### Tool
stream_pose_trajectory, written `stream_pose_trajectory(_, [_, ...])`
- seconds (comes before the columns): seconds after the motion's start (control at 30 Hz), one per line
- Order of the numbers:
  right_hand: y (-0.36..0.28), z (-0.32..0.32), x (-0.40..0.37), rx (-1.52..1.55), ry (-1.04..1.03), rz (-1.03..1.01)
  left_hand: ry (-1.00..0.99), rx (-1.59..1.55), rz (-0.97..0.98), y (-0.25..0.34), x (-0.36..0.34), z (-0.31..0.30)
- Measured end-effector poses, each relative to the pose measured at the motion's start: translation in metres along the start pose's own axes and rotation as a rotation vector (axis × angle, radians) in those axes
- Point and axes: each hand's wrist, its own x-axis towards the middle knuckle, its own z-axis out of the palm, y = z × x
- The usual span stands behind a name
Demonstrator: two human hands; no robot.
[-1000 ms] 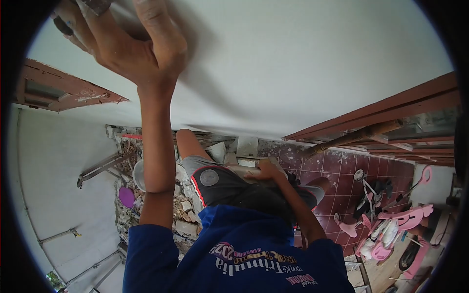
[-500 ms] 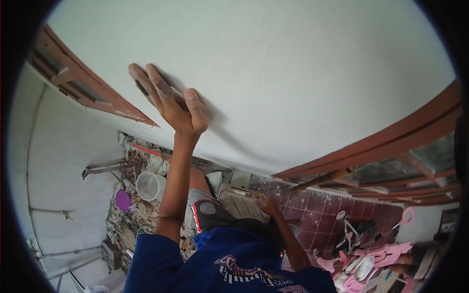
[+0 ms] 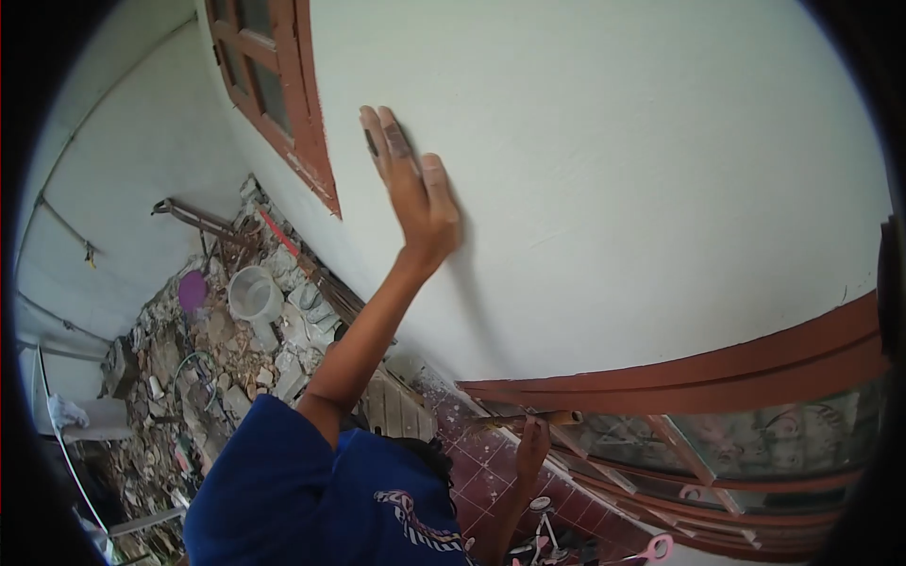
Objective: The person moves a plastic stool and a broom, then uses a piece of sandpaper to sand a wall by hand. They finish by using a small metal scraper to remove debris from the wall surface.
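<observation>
Two hands are in view. The left hand point(image 3: 415, 203) is raised on a bare forearm from a blue sleeve point(image 3: 264, 472) and lies flat and released on the wall point(image 3: 613, 189), its fingers point(image 3: 382, 137) straight and close together. A small dark bit shows under the fingertips; what it is cannot be told. The right hand point(image 3: 533, 441) is low, touching one thin pole point(image 3: 524, 418) that lies along the foot of the wall. Whether it grips the pole cannot be told.

The wall is one broad white plastered face, smooth, with faint streaks. One red-brown window point(image 3: 283, 85) sits in it just left of the left hand, apart from it. One curved red-brown frame point(image 3: 708, 373) runs below right, with patterned glass point(image 3: 755, 434) beneath.

Far below, one white bucket point(image 3: 253, 294) stands among rubble point(image 3: 189, 377), and one purple disc point(image 3: 192, 291) lies just beside the bucket. One ribbed pale slab point(image 3: 396, 406) rests near the wall's foot. One metal bracket point(image 3: 193, 215) leans at the corner where a second white wall point(image 3: 123, 189) meets the first. One white cloth point(image 3: 66, 410) lies at the left edge. Dark red tiles point(image 3: 486, 472), spattered with white, cover the floor beside the rubble, and one pink object point(image 3: 658, 547) shows at the bottom edge.
</observation>
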Motion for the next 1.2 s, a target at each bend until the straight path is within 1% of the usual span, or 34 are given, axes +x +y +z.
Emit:
stream_pose_trajectory(0.03, [0.009,0.000,0.000,0.015,-0.039,0.045,0.080,-0.048,-0.086,0.001,-0.001,0.004])
stream_pose_trajectory(0.07, [0.019,-0.003,0.000,0.022,-0.079,0.098,0.008,-0.027,0.011,0.005,-0.006,0.001])
stream_pose_trajectory(0.1, [0.034,-0.004,-0.001,0.011,-0.100,0.125,-0.018,-0.027,0.088,0.004,-0.012,0.001])
stream_pose_trajectory(0.13, [0.053,-0.001,-0.004,-0.042,-0.201,0.139,-0.061,-0.028,0.157,0.002,-0.017,0.000])
stream_pose_trajectory(0.17, [0.076,0.004,-0.015,-0.088,-0.301,0.165,-0.058,-0.034,0.186,-0.003,-0.018,-0.001])
stream_pose_trajectory(0.2, [0.099,0.014,-0.021,-0.040,-0.375,0.242,-0.099,-0.025,0.160,-0.008,-0.017,-0.003])
stream_pose_trajectory(0.23, [0.122,0.023,-0.026,0.009,-0.436,0.311,-0.083,-0.027,0.193,-0.010,-0.015,-0.003])
stream_pose_trajectory(0.27, [0.144,0.030,-0.036,-0.044,-0.481,0.350,-0.055,-0.036,0.225,-0.008,-0.016,-0.001])
stream_pose_trajectory(0.3, [0.163,0.041,-0.042,-0.095,-0.528,0.371,-0.063,-0.044,0.213,-0.001,-0.013,0.001])
stream_pose_trajectory(0.37, [0.188,0.072,-0.059,0.140,-0.546,0.667,-0.056,-0.027,0.261,0.009,-0.009,0.002])
stream_pose_trajectory(0.4, [0.195,0.084,-0.070,0.152,-0.545,0.681,-0.073,-0.030,0.261,0.009,-0.012,0.001])
stream_pose_trajectory(0.47, [0.196,0.111,-0.075,0.050,-0.691,0.617,-0.046,0.017,0.270,0.007,-0.011,0.002])
stream_pose_trajectory(0.5, [0.192,0.119,-0.076,-0.135,-0.739,0.574,-0.040,0.010,0.277,-0.005,-0.013,0.000])
stream_pose_trajectory(0.53, [0.194,0.128,-0.079,-0.110,-0.733,0.569,-0.034,-0.055,0.270,-0.004,-0.014,0.001])
stream_pose_trajectory(0.6, [0.205,0.157,-0.087,0.100,-0.840,0.682,-0.018,-0.041,0.268,-0.004,-0.014,0.003])
stream_pose_trajectory(0.63, [0.211,0.170,-0.091,0.138,-0.828,0.685,-0.041,0.011,0.296,-0.004,-0.013,0.001])
stream_pose_trajectory(0.67, [0.214,0.184,-0.093,0.066,-0.908,0.575,-0.073,0.129,0.291,0.002,-0.013,-0.002])
stream_pose_trajectory(0.7, [0.218,0.193,-0.100,-0.010,-0.983,0.466,-0.078,0.102,0.279,0.004,-0.013,-0.002])
stream_pose_trajectory(0.73, [0.220,0.200,-0.108,0.022,-0.972,0.479,-0.082,0.080,0.265,0.004,-0.015,-0.002])
stream_pose_trajectory(0.8, [0.216,0.223,-0.121,-0.214,-0.830,0.141,-0.100,0.075,0.228,0.007,-0.017,-0.002])
stream_pose_trajectory(0.83, [0.210,0.230,-0.134,-0.037,-0.682,0.240,-0.100,0.096,0.208,0.012,-0.017,-0.002])
stream_pose_trajectory(0.87, [0.216,0.242,-0.138,0.002,-0.663,0.260,-0.058,0.106,0.239,0.025,-0.019,0.002])
stream_pose_trajectory(0.93, [0.231,0.259,-0.137,0.022,-0.926,0.121,-0.089,0.079,0.200,0.019,-0.019,0.000])
stream_pose_trajectory(0.97, [0.226,0.259,-0.143,0.120,-0.753,0.017,-0.095,0.095,0.212,0.018,-0.020,0.000])
stream_pose_trajectory(1.0, [0.223,0.259,-0.142,0.136,-0.731,0.037,-0.094,0.114,0.223,0.015,-0.019,-0.001])
stream_pose_trajectory(1.03, [0.219,0.260,-0.141,0.070,-0.718,-0.004,-0.095,0.109,0.257,0.007,-0.018,-0.001])
stream_pose_trajectory(1.07, [0.207,0.266,-0.155,0.025,-0.688,-0.024,-0.090,0.155,0.111,0.019,-0.021,-0.001])
stream_pose_trajectory(1.1, [0.190,0.256,-0.161,0.080,-0.501,0.168,-0.073,0.169,0.156,0.019,-0.021,-0.001])
stream_pose_trajectory(1.13, [0.179,0.249,-0.162,-0.030,-0.351,0.289,-0.053,0.181,0.197,0.014,-0.019,-0.001])
stream_pose_trajectory(1.17, [0.174,0.247,-0.158,-0.139,-0.197,0.406,-0.076,0.289,0.235,-0.024,-0.012,-0.013])
stream_pose_trajectory(1.2, [0.182,0.243,-0.159,-0.183,0.032,0.361,-0.100,0.389,0.278,-0.055,-0.007,-0.016])
